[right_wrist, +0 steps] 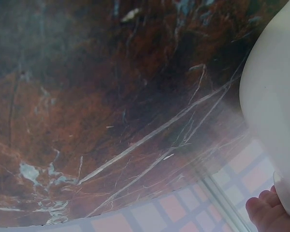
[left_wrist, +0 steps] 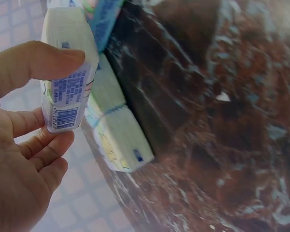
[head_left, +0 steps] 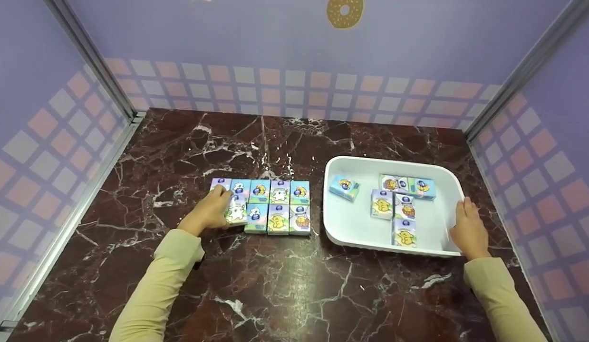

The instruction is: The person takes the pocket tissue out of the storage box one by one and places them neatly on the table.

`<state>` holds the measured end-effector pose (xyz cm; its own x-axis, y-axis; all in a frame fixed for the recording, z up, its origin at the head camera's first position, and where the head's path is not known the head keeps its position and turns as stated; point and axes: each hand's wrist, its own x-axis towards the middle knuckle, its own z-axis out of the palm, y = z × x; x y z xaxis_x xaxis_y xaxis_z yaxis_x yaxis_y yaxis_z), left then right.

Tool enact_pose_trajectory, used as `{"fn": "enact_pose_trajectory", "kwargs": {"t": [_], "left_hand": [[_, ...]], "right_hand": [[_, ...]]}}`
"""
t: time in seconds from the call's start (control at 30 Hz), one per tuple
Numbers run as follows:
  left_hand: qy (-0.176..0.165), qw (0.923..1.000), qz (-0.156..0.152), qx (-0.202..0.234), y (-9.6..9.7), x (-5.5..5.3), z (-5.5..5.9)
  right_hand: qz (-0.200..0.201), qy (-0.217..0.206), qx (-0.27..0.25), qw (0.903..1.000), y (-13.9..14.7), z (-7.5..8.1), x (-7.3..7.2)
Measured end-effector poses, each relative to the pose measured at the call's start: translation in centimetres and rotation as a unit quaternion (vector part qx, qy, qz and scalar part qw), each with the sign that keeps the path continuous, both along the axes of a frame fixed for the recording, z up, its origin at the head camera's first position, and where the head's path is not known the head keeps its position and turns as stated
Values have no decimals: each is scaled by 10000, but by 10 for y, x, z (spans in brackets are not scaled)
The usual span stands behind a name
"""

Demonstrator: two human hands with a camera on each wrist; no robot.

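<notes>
My left hand (head_left: 211, 209) pinches a small pocket tissue pack (head_left: 236, 210) with a white cartoon animal on it, at the front left end of two rows of similar packs (head_left: 278, 218). Seen from the left wrist, the thumb lies across the barcode side of the held tissue pack (left_wrist: 67, 92), with fingers on its other side; another pack (left_wrist: 121, 140) lies behind it. On the right, my right hand (head_left: 469, 230) grips the right rim of a white plastic bin (head_left: 361, 232). The right wrist view shows only fingertips (right_wrist: 266, 205) at the bin's wall (right_wrist: 275, 96).
Inside the bin lie several more tissue packs: one apart at the left (head_left: 344, 188), the others grouped near the middle (head_left: 382, 204). Dark red marble tabletop (head_left: 284, 285) surrounds everything. Printed purple panels (head_left: 294, 52) stand behind and at both sides.
</notes>
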<state>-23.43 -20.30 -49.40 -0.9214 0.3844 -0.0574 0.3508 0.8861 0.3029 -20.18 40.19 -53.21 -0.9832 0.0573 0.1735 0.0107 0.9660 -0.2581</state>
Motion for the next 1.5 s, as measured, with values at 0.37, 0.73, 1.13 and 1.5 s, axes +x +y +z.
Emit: {"fn": "enact_pose_trajectory", "kwargs": {"t": [0.37, 0.73, 1.13, 1.5], "left_hand": [[-268, 9996, 36, -98, -4, 6, -1], [61, 9988, -128, -468, 5, 8, -15], [140, 9973, -57, -724, 8, 7, -4], [-426, 9813, 977, -1605, 16, 12, 0]], "right_hand": [[58, 39, -28, 10000, 1, -1, 1], [33, 5, -41, 10000, 0, -1, 1], [-7, -35, -50, 10000, 1, -1, 1], [58, 178, 4, 9998, 1, 0, 1]]}}
